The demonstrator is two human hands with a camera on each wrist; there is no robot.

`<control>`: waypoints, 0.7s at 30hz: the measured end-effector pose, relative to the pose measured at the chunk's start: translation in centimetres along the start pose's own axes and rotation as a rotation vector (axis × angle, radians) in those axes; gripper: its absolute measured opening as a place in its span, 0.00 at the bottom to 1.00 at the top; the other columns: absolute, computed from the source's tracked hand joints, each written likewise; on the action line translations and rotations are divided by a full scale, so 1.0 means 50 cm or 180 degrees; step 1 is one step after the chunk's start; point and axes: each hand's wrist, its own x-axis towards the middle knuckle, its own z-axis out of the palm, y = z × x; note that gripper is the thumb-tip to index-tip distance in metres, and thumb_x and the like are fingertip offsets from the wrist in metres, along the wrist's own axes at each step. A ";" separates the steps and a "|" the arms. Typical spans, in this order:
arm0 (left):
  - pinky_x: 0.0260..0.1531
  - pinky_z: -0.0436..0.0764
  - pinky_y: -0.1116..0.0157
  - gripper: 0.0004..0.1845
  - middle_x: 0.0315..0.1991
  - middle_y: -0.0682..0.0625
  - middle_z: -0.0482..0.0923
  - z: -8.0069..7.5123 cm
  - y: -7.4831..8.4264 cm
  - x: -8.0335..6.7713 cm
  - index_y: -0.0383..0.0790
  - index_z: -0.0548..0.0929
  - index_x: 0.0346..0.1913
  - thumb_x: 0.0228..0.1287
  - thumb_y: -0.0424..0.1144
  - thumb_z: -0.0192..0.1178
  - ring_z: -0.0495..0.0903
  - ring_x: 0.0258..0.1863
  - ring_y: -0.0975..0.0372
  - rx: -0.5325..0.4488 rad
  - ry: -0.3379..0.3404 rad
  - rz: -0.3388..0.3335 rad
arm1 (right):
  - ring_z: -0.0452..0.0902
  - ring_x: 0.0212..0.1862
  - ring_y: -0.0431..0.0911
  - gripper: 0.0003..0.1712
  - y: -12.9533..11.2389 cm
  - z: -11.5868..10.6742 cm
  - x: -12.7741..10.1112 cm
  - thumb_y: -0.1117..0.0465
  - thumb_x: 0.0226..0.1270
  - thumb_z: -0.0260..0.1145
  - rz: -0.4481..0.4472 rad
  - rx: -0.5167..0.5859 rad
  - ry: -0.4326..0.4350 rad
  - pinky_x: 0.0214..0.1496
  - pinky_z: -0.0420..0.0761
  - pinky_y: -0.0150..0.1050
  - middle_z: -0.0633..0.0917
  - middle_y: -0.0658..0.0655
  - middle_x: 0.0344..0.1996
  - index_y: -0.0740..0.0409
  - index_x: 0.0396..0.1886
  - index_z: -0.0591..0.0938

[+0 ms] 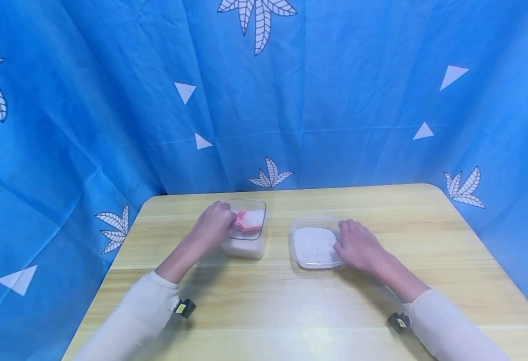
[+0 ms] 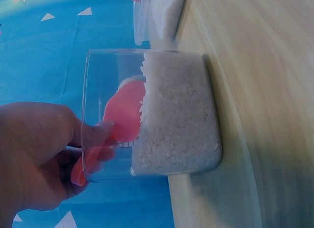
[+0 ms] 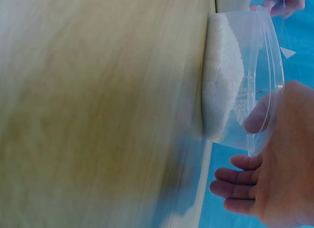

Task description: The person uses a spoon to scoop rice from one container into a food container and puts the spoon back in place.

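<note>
My left hand (image 1: 215, 224) pinches the handle of a pink scoop (image 2: 125, 113) between thumb and fingers. The scoop's bowl dips to the rice (image 2: 179, 113) inside a tall clear container (image 1: 245, 253), which is over half full in the left wrist view. To its right stands a shallow clear plastic tub (image 1: 301, 262) of white rice (image 1: 314, 244). My right hand (image 1: 359, 244) holds this tub by its right wall. In the right wrist view the thumb (image 3: 257, 117) reaches over the rim to the inside, while the fingers stay outside below.
Both containers stand near the middle of a light wooden table (image 1: 273, 311), toward its far edge. A blue curtain (image 1: 336, 90) with leaf and triangle prints hangs behind the table and along both sides. Dark wrist cameras (image 1: 184, 308) sit under both white sleeves.
</note>
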 end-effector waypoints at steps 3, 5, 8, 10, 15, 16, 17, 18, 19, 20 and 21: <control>0.37 0.77 0.63 0.07 0.33 0.43 0.85 -0.001 -0.001 -0.006 0.36 0.93 0.42 0.60 0.31 0.74 0.74 0.32 0.56 -0.0040 0.0064 -0.0009 | 0.74 0.56 0.64 0.33 0.000 0.000 0.000 0.56 0.74 0.54 -0.0003 -0.0005 -0.0001 0.63 0.75 0.61 0.77 0.74 0.55 0.79 0.66 0.67; 0.37 0.77 0.63 0.08 0.33 0.43 0.85 0.000 -0.001 -0.010 0.36 0.93 0.43 0.60 0.31 0.74 0.74 0.32 0.56 -0.0079 0.0104 -0.0027 | 0.74 0.56 0.63 0.33 0.001 0.000 0.001 0.56 0.74 0.54 -0.0006 -0.0007 0.0006 0.63 0.76 0.61 0.78 0.73 0.54 0.79 0.66 0.67; 0.36 0.75 0.63 0.10 0.33 0.43 0.85 0.000 0.000 -0.016 0.36 0.93 0.44 0.59 0.30 0.74 0.73 0.32 0.56 -0.0137 0.0149 -0.0067 | 0.74 0.54 0.62 0.32 0.001 0.000 0.001 0.56 0.74 0.55 -0.0014 -0.0007 0.0026 0.62 0.76 0.60 0.78 0.73 0.53 0.79 0.65 0.68; 0.35 0.73 0.63 0.09 0.32 0.43 0.84 0.001 0.000 -0.020 0.35 0.93 0.44 0.60 0.29 0.73 0.72 0.31 0.56 -0.0153 0.0197 -0.0069 | 0.74 0.53 0.62 0.31 0.001 0.001 0.001 0.56 0.73 0.55 -0.0018 -0.0006 0.0037 0.61 0.76 0.60 0.78 0.72 0.52 0.78 0.64 0.68; 0.33 0.72 0.63 0.07 0.30 0.43 0.82 0.001 0.000 -0.029 0.34 0.93 0.42 0.62 0.27 0.70 0.71 0.30 0.55 -0.0240 0.0335 -0.0077 | 0.74 0.54 0.62 0.32 0.002 0.002 0.001 0.56 0.73 0.55 -0.0011 0.0011 0.0042 0.62 0.76 0.60 0.78 0.72 0.52 0.78 0.64 0.68; 0.34 0.73 0.63 0.08 0.30 0.43 0.82 0.001 0.001 -0.030 0.34 0.93 0.43 0.62 0.27 0.70 0.72 0.30 0.55 -0.0263 0.0357 -0.0089 | 0.74 0.54 0.63 0.32 0.002 0.002 0.001 0.55 0.73 0.55 -0.0006 0.0014 0.0037 0.62 0.76 0.61 0.78 0.73 0.53 0.78 0.65 0.68; 0.34 0.74 0.62 0.08 0.30 0.43 0.82 0.002 0.000 -0.032 0.34 0.92 0.43 0.62 0.27 0.70 0.72 0.30 0.55 -0.0277 0.0375 -0.0092 | 0.74 0.55 0.63 0.32 0.002 0.002 0.001 0.55 0.73 0.55 0.0001 0.0017 0.0030 0.63 0.75 0.61 0.78 0.73 0.54 0.78 0.65 0.68; 0.34 0.74 0.62 0.08 0.30 0.43 0.82 0.002 0.000 -0.033 0.34 0.92 0.43 0.62 0.28 0.70 0.72 0.30 0.55 -0.0297 0.0383 -0.0103 | 0.74 0.56 0.63 0.33 0.002 0.003 0.000 0.55 0.73 0.55 0.0007 0.0016 0.0022 0.64 0.75 0.61 0.77 0.73 0.54 0.78 0.65 0.68; 0.35 0.75 0.61 0.08 0.30 0.43 0.82 0.003 0.000 -0.035 0.34 0.92 0.44 0.62 0.28 0.71 0.72 0.31 0.55 -0.0313 0.0387 -0.0117 | 0.74 0.56 0.64 0.33 0.002 0.003 0.000 0.55 0.74 0.55 0.0010 0.0017 0.0015 0.64 0.75 0.61 0.77 0.73 0.55 0.79 0.66 0.67; 0.36 0.75 0.61 0.09 0.31 0.43 0.82 0.004 0.000 -0.036 0.33 0.92 0.45 0.62 0.29 0.71 0.73 0.32 0.54 -0.0330 0.0392 -0.0134 | 0.74 0.56 0.64 0.33 0.002 0.004 0.001 0.55 0.74 0.55 0.0013 0.0019 0.0008 0.64 0.75 0.61 0.77 0.73 0.55 0.79 0.66 0.67; 0.36 0.76 0.60 0.09 0.32 0.42 0.82 0.004 0.000 -0.038 0.34 0.92 0.46 0.62 0.29 0.71 0.73 0.33 0.54 -0.0347 0.0390 -0.0161 | 0.74 0.57 0.64 0.33 0.002 0.004 0.001 0.55 0.74 0.54 0.0016 0.0019 0.0002 0.65 0.74 0.62 0.77 0.73 0.55 0.79 0.66 0.67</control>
